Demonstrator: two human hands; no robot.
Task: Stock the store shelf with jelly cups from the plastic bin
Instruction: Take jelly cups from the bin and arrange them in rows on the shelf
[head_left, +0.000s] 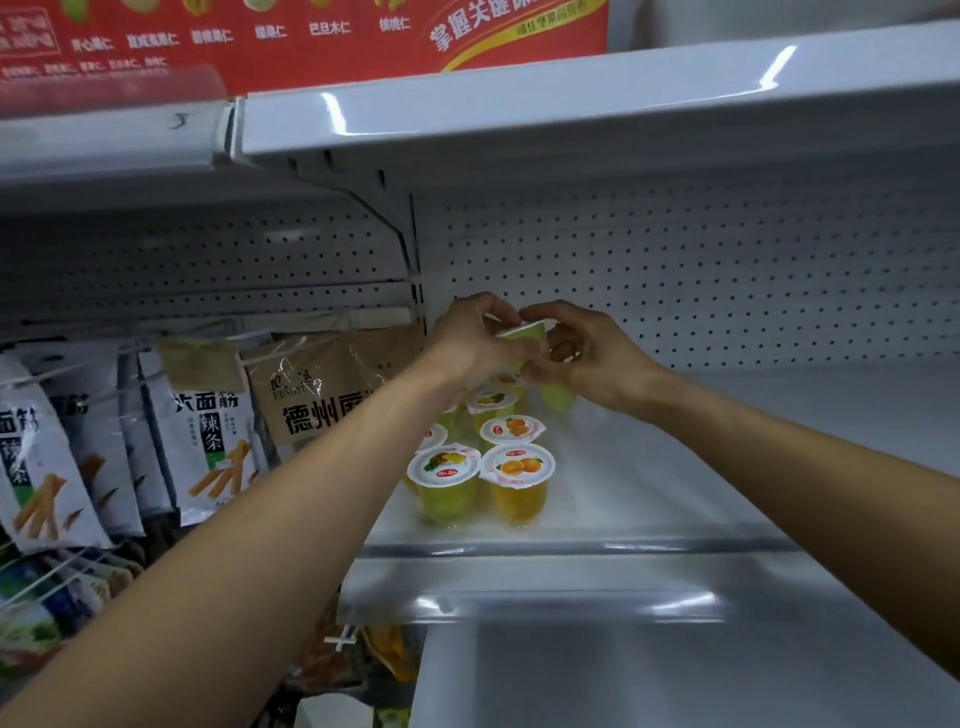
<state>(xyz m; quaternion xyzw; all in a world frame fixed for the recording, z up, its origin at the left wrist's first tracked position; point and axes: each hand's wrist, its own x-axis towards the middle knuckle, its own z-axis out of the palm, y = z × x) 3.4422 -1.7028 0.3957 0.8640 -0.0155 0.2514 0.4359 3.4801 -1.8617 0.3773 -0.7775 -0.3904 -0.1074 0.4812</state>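
Note:
Both hands reach deep into the white store shelf (649, 499). My left hand (467, 338) and my right hand (582, 353) together hold one greenish jelly cup (524, 335), tilted on its side, above the back of a double row. Another green cup (558, 397) shows just under my right hand; whether that hand grips it is unclear. Several jelly cups stand upright on the shelf in two rows, the front pair being a yellow one (444, 480) and an orange one (519, 480). The plastic bin is out of view.
Hanging snack bags (208, 426) fill the bay to the left, behind a shelf upright (418, 291). A perforated back panel (675, 270) closes the bay. Another white shelf (519, 104) runs overhead, with a red sign (311, 36) above. Bare shelf lies right of the cups.

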